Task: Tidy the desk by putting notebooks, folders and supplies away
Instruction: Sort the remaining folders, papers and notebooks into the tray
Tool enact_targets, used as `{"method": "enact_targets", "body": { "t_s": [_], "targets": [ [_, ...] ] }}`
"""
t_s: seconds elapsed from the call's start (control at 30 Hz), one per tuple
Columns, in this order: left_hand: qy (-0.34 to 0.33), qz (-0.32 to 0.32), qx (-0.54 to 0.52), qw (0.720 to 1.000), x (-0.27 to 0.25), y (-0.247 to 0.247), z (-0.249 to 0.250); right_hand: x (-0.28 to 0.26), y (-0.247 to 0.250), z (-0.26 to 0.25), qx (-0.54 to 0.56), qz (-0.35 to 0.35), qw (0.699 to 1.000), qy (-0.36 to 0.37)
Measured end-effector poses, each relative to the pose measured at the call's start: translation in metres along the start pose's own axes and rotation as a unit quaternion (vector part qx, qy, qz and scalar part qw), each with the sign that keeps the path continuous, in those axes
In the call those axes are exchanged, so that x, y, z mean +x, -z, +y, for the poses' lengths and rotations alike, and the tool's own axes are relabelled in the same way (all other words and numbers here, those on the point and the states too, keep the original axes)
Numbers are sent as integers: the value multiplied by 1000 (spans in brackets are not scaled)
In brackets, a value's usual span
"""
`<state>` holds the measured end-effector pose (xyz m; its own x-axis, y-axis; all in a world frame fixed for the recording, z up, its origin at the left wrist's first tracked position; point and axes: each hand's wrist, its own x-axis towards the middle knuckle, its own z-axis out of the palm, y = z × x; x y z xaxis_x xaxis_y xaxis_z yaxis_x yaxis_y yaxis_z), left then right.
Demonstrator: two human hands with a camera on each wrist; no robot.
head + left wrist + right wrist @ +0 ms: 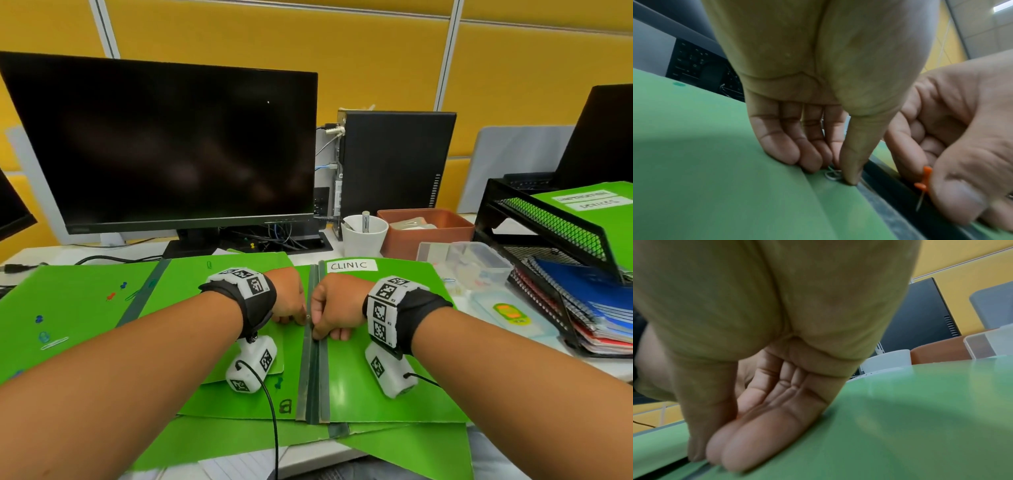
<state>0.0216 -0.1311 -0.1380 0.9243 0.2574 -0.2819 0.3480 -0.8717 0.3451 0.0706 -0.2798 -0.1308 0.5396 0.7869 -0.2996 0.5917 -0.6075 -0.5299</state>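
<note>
Both hands are seen lowered onto green folders spread across the bench (493,346), meeting at the dark spine (313,359) between two of them.

Left hand (287,296): fingers curled downward, tips pressed on the folder to the left of the spine (239,274). In the left wrist view the thumb (856,155) and the curled fingers (789,151) are closed around a small wire paper clip (832,175) lying on the green surface just beside the spine. The clip is touched by the thumb tip; whether it has left the surface cannot be told. Grip recorded as a pinch on the paper clip.

Right hand (334,308): fingers folded into the palm, the little-finger edge resting on the folder labelled "CLINIC" (376,383). In the left wrist view an orange push pin (923,181) is seen held between this hand's thumb and folded fingers, its metal point directed down toward the spine. Grip recorded as clenched on the push pin.

Loose supplies noted on the far-left folder (61,308): blue push pins (39,318), a red one (110,296) and a white paper clip (54,342). A green push pin (279,383) lies in front of the left wrist.

A white cup (363,236), a brown tray (426,228), a clear plastic box (469,263) and a black mesh rack (555,222) with notebooks (589,308) stand to the right, well apart from the hands.
</note>
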Motion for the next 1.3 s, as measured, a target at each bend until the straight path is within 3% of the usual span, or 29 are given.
{"method": "enact_targets", "body": {
  "t_s": [0.27,0.5,0.8,1.0,1.17,1.3],
  "targets": [
    [-18,-17,23,999,3,-3,2,-5,1,17,151,25,988,11],
    [-41,-13,41,998,5,-4,11,-10,9,33,185,43,982,11],
    [-91,76,-19,993,30,20,63,-30,50,86,192,133,971,-40],
    [-139,95,-137,976,60,20,126,-51,97,138,233,261,932,-97],
    [-160,108,-227,954,97,-4,161,-61,152,181,259,375,870,-186],
    [-149,110,-274,944,121,-17,182,-58,180,220,209,408,846,-271]
  ]
}}
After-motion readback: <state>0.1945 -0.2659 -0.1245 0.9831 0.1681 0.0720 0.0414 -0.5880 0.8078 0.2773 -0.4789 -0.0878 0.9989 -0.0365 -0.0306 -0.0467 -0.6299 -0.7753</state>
